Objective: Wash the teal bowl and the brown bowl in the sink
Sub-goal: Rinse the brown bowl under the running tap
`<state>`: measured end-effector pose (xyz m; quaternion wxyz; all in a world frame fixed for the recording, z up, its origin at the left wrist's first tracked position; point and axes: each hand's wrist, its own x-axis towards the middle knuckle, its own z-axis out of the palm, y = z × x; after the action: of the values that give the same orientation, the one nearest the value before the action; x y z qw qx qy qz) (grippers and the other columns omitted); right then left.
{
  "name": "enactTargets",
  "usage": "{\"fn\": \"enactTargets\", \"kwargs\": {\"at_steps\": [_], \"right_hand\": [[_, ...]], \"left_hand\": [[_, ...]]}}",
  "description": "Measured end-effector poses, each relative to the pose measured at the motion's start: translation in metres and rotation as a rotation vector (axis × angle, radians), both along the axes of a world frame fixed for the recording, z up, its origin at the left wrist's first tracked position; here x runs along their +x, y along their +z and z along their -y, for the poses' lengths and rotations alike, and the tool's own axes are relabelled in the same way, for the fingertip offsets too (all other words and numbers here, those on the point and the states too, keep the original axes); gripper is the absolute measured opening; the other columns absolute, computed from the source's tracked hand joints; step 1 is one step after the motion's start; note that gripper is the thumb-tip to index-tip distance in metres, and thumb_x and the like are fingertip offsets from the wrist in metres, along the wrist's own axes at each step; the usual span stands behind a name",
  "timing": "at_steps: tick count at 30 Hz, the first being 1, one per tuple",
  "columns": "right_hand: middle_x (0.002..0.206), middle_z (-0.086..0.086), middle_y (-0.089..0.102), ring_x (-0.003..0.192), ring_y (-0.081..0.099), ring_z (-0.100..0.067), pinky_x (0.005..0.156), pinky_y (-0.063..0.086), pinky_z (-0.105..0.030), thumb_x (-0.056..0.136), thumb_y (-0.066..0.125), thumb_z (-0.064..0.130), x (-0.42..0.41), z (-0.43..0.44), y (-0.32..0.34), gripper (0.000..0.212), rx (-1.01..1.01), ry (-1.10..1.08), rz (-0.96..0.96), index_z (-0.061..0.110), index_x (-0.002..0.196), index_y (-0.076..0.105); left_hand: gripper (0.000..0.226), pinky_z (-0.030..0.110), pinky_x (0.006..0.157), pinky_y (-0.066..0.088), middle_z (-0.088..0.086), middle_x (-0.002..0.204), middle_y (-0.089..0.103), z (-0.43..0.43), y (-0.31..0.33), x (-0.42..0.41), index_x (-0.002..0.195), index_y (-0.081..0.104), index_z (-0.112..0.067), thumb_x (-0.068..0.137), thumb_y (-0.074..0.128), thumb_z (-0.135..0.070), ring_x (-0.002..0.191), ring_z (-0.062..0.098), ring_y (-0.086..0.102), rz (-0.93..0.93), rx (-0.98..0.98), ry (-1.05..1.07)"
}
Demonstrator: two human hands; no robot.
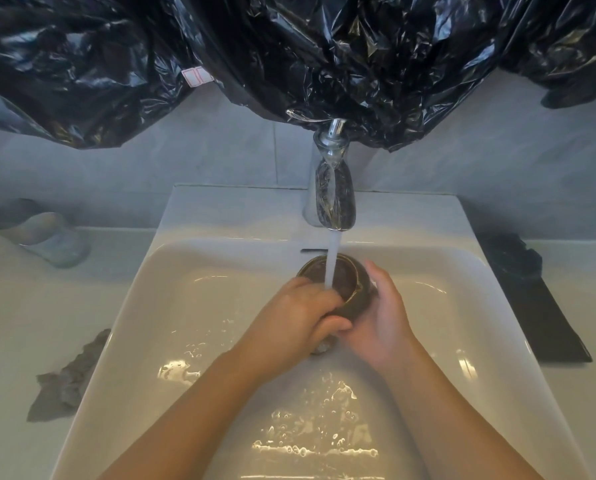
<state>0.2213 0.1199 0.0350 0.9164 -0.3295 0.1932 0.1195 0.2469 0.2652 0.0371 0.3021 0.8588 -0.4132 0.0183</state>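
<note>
Brown glazed bowl (350,278): held straight below the tap (334,192), the running water (332,261) falling into it. Left hand (296,313) gripped the near rim. Right hand (383,317) curled round the outer wall. The hands touched beneath the bowl.

Step judged: rinsing the brown bowl.

Teal bowl (52,237): well left of the tap on the desk (30,323), outside the sink (220,209), blurred.

Next move probably called for turning the bowl under the stream, clear of the spout and the sink's back wall. Open room lay in front of the tap and to its left.
</note>
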Motion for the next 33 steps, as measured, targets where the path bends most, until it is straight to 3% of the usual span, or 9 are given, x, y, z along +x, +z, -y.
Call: {"fn": "enactTargets", "kwargs": {"at_steps": [4,6,9,11,14,21,26,30,33], "right_hand": [[0.112,-0.019,0.068,0.097,0.069,-0.030,0.076,0.060,-0.036,0.091,0.048,0.037,-0.002,-0.004,-0.001,0.055,0.003,-0.017,0.040,0.006,0.136,0.054],[0.104,-0.015,0.072,0.092,0.071,-0.027,0.073,0.060,-0.033,0.087,0.049,0.044,-0.003,-0.009,-0.001,0.057,-0.026,-0.024,0.036,0.006,0.127,0.061],[0.092,-0.009,0.074,0.085,0.072,-0.021,0.072,0.058,-0.030,0.087,0.046,0.048,-0.003,-0.011,-0.004,0.053,-0.105,-0.059,0.053,0.009,0.116,0.066],[0.085,-0.010,0.075,0.079,0.073,-0.021,0.072,0.055,-0.032,0.093,0.043,0.049,-0.001,-0.007,-0.004,0.052,-0.128,-0.043,0.011,0.010,0.094,0.076],[0.079,-0.011,0.075,0.073,0.073,-0.022,0.076,0.050,-0.037,0.096,0.038,0.054,0.001,-0.001,-0.004,0.064,-0.084,-0.011,-0.047,0.010,0.074,0.080],[0.090,-0.008,0.075,0.086,0.072,-0.020,0.076,0.057,-0.029,0.093,0.040,0.045,-0.003,-0.013,-0.003,0.051,-0.115,-0.089,0.048,0.015,0.087,0.081],[0.075,-0.008,0.075,0.068,0.072,-0.020,0.062,0.056,-0.026,0.094,0.039,0.050,0.002,-0.005,0.001,0.060,-0.054,-0.064,0.015,0.013,0.070,0.080],[0.090,-0.011,0.074,0.086,0.071,-0.025,0.080,0.056,-0.034,0.096,0.036,0.047,-0.003,-0.014,-0.002,0.056,-0.112,-0.101,0.021,0.009,0.095,0.077],[0.081,-0.008,0.073,0.077,0.070,-0.021,0.073,0.056,-0.031,0.097,0.036,0.045,-0.002,-0.016,-0.002,0.054,-0.105,-0.092,0.038,0.012,0.084,0.077]], "left_hand": [[0.028,0.023,0.062,0.035,-0.007,0.078,0.051,0.009,0.003,-0.013,0.084,0.056,-0.015,0.089,0.048,-0.040,0.071,0.008,0.043,-0.171,-0.050,0.123],[0.013,0.021,0.061,0.035,-0.011,0.076,0.050,0.014,0.007,-0.016,0.080,0.051,-0.027,0.091,0.048,-0.035,0.070,0.003,0.046,-0.256,-0.120,0.162],[0.021,0.015,0.063,0.034,-0.017,0.078,0.046,0.018,0.008,-0.022,0.083,0.040,-0.035,0.096,0.050,-0.021,0.073,-0.002,0.047,-0.391,-0.154,0.138],[0.011,0.027,0.069,0.039,-0.008,0.082,0.049,0.010,0.002,-0.020,0.087,0.044,-0.023,0.097,0.046,-0.026,0.074,0.008,0.047,-0.258,-0.035,-0.001],[0.031,0.037,0.072,0.041,0.002,0.079,0.054,-0.003,-0.007,-0.006,0.081,0.048,-0.013,0.096,0.037,-0.037,0.072,0.022,0.046,0.045,0.146,-0.097],[0.028,0.034,0.067,0.042,0.000,0.086,0.055,0.021,0.004,-0.022,0.094,0.049,-0.013,0.094,0.035,-0.038,0.078,0.018,0.052,-0.362,-0.165,0.152],[0.042,0.043,0.074,0.044,0.006,0.087,0.056,0.001,-0.002,-0.012,0.089,0.048,-0.010,0.094,0.028,-0.047,0.080,0.025,0.049,-0.044,0.151,-0.036],[0.023,0.035,0.066,0.042,-0.003,0.081,0.052,0.014,0.007,-0.019,0.088,0.046,-0.017,0.094,0.036,-0.038,0.076,0.018,0.050,-0.272,-0.089,0.102],[0.029,0.038,0.070,0.044,0.001,0.084,0.054,0.015,0.007,-0.020,0.090,0.047,-0.012,0.094,0.035,-0.038,0.077,0.019,0.051,-0.301,-0.058,0.057]]}}
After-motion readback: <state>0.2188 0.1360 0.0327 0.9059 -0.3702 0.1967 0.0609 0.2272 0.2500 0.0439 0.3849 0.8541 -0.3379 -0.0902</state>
